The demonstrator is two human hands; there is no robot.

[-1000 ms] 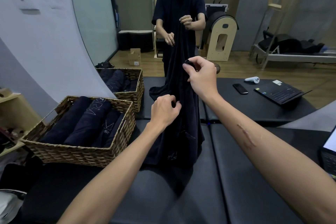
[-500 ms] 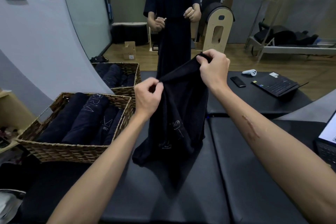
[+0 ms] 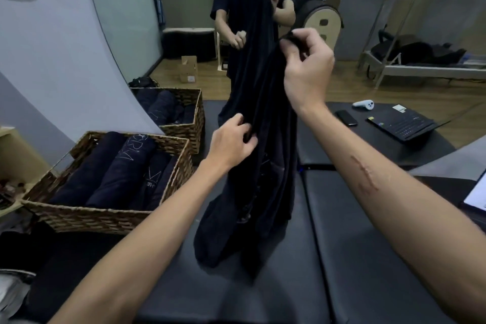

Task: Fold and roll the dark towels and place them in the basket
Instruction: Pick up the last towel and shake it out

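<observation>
Since half a second ago, both hands have drawn closer together on the dark towel [image 3: 263, 166], which hung spread between them and now hangs as a narrow bunched column; the right hand has risen and the left has dropped lower.

At the left of the frame, a woven basket [image 3: 110, 214] sits on the black padded table [image 3: 368, 258], holding several rolled dark towels [image 3: 115, 179] laid side by side. Just behind it, a mirror [image 3: 342, 21] repeats the basket, the table and the person.

Near the centre, the left hand [image 3: 231, 143] grips the towel partway down its length, fingers curled into the folds. The towel's lower end is bunched on the table at centre frame, between the two forearms.

Right of centre and higher, the right hand [image 3: 307, 68] pinches the towel's top edge between thumb and fingertips, with the other fingers curled.

Toward the upper right, a phone [image 3: 345, 117], a white controller [image 3: 364, 104] and an open laptop [image 3: 402, 123] show in the mirror. At the far right edge, part of a lit screen [image 3: 477, 196] is visible.
</observation>
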